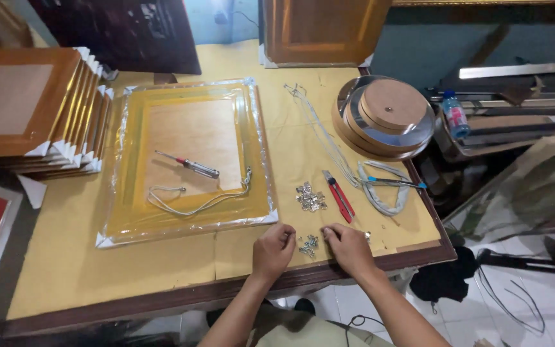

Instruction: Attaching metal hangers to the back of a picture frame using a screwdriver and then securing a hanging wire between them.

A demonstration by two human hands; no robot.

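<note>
Hands meet at the near edge of the table (pixel 65 257), with a small heap of screws (pixel 309 244) between them. Left hand (pixel 273 249) rests just left of the screws, its fingers curled under against the tabletop; whether it pinches anything I cannot tell. Right hand (pixel 349 248) lies just right of the screws, fingertips bent down at the heap's edge and seemingly touching it, though a firm hold on any piece cannot be made out.

Just beyond the screws sits a larger pile of metal hangers (pixel 311 198). Right of that pile, and beyond the right hand, lies a red cutter (pixel 339 196), pointing away from the person. Further right of the screws a loop of grey strap (pixel 380 189) lies with a blue-tipped pen (pixel 396 183) across it. Thin wire (pixel 319 128) trails from the strap away toward the far side.

Beyond and left of the screws lies a wrapped gold frame (pixel 191 157), face down in clear plastic with white corner guards. On its back rest a screwdriver (pixel 187 164) with a red handle and a length of cord (pixel 194 199) fixed at both sides.

Far right of the screws stands a round mirror tray (pixel 385 115) holding round wooden discs, and past the table edge a water bottle (pixel 455 114). Far left of the screws, a stack of frames (pixel 40 109) leans at the table's corner.
</note>
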